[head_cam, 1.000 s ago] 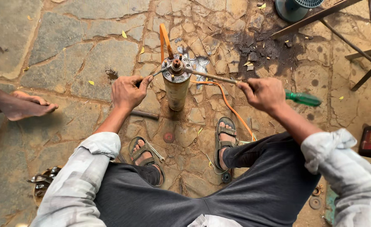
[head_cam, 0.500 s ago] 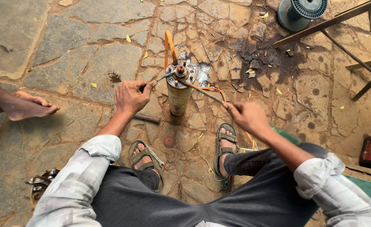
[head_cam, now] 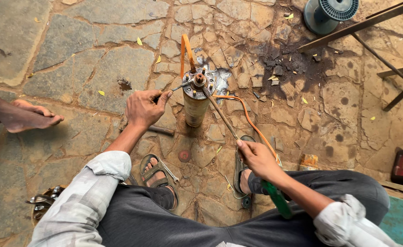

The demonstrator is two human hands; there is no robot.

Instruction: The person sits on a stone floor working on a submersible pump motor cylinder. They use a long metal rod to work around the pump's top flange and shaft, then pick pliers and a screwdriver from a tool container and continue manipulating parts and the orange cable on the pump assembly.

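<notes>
Standing upright on the cracked stone floor (head_cam: pixel 73 68), the cylindrical motor body (head_cam: pixel 195 103) rose between the person's sandalled feet and the orange strap (head_cam: pixel 185 52). The left hand (head_cam: pixel 143 109) was curled, its thumb and forefinger pinching a thin metal tool (head_cam: pixel 179 87) whose tip touched the cylinder's top plate. The right hand (head_cam: pixel 256 159) had its fingers wrapped around a long screwdriver (head_cam: pixel 222 116), green handle behind the wrist, tip at the cylinder's centre, possibly levering there. Another person's bare foot (head_cam: pixel 30 116) rested at far left.
</notes>
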